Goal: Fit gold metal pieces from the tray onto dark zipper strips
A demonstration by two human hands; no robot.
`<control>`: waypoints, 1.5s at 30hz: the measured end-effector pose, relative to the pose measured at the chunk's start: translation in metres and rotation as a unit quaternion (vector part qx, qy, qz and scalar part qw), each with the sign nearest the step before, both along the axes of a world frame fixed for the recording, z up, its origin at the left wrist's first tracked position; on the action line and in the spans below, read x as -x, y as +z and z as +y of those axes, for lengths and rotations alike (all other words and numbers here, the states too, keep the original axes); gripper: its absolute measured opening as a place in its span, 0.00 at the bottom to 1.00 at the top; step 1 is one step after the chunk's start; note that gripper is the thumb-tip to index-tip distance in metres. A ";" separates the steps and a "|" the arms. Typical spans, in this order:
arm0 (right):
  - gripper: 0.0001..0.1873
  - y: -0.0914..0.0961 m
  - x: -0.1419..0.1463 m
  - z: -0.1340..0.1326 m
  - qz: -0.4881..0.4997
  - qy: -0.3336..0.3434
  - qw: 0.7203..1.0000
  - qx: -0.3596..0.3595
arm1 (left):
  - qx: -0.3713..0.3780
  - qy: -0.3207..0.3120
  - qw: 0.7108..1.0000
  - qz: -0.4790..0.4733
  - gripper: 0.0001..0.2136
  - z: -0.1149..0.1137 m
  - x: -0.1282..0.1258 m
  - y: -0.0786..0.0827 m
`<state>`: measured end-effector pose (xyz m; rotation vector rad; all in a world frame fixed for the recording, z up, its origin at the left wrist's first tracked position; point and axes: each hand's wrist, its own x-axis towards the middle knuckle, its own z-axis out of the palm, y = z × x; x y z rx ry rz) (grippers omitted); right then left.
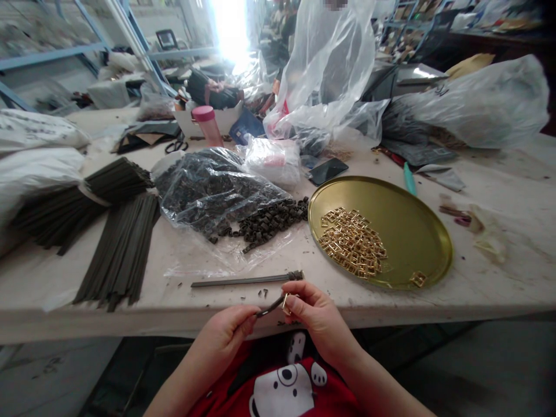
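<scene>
My left hand (228,336) pinches the near end of a thin dark strap (270,306) at the table's front edge. My right hand (313,315) pinches a small gold buckle (285,303) against the strap's other end. Just beyond my hands a second dark strap (243,281) lies flat on the table, with a small dark loop on its right end. A round gold tray (408,231) to the right holds a heap of gold buckles (351,242). A pile of small dark loops (267,223) spills from a clear plastic bag (208,191).
Bundles of long dark straps (117,249) lie at the left. A pink bottle (208,124), a phone (328,171), scissors and large plastic bags (330,63) crowd the back of the table. White sacks (35,168) sit far left.
</scene>
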<state>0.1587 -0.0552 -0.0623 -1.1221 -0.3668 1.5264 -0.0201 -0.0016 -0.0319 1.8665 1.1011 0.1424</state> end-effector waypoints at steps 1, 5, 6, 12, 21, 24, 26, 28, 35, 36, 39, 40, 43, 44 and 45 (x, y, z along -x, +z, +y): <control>0.14 0.000 0.000 0.000 0.023 0.000 1.000 0.003 | -0.004 -0.002 1.000 0.001 0.12 0.000 0.001 -0.001; 0.15 0.001 0.002 0.000 0.086 0.003 0.996 0.017 | 0.000 -0.010 1.000 0.000 0.12 0.000 0.005 -0.003; 0.15 0.000 0.002 0.000 0.090 0.005 0.996 0.019 | 0.003 -0.011 1.000 -0.004 0.11 -0.001 0.005 -0.003; 0.16 -0.001 0.014 -0.003 0.068 0.022 0.997 0.005 | 0.072 0.001 0.996 -0.047 0.12 -0.008 -0.012 0.002; 0.16 0.001 0.022 -0.007 -0.001 -0.011 0.999 -0.041 | 0.163 0.060 0.976 -0.133 0.04 -0.014 -0.032 0.000; 0.16 -0.001 0.022 -0.009 -0.004 0.006 0.999 -0.044 | 0.191 0.063 0.968 -0.150 0.06 -0.014 -0.032 0.002; 0.15 -0.002 0.023 -0.010 0.000 0.014 0.999 -0.047 | 0.202 0.074 0.964 -0.157 0.08 -0.015 -0.032 0.003; 0.15 -0.002 0.024 -0.012 -0.001 0.013 0.998 -0.053 | 0.200 0.079 0.963 -0.162 0.09 -0.016 -0.032 0.003; 0.11 -0.003 0.027 -0.014 -0.045 0.004 0.996 -0.076 | 0.188 0.071 0.968 -0.153 0.09 -0.017 -0.026 0.000; 0.10 -0.004 0.027 -0.015 -0.057 0.003 0.995 -0.083 | 0.187 0.073 0.968 -0.152 0.09 -0.017 -0.026 0.001; 0.09 -0.007 0.026 -0.019 -0.107 0.001 0.989 -0.105 | 0.190 0.078 0.967 -0.149 0.10 -0.017 -0.026 0.005; 0.09 -0.008 0.026 -0.020 -0.124 0.002 0.986 -0.112 | 0.193 0.078 0.967 -0.146 0.10 -0.017 -0.026 0.007; 0.10 -0.006 0.023 -0.023 -0.155 0.013 0.979 -0.130 | 0.193 0.073 0.969 -0.136 0.10 -0.018 -0.026 0.011; 0.10 -0.005 0.022 -0.023 -0.155 0.017 0.979 -0.131 | 0.189 0.070 0.970 -0.134 0.10 -0.018 -0.026 0.012; 0.11 -0.004 0.022 -0.022 -0.153 0.017 0.980 -0.127 | 0.182 0.066 0.972 -0.133 0.10 -0.018 -0.026 0.012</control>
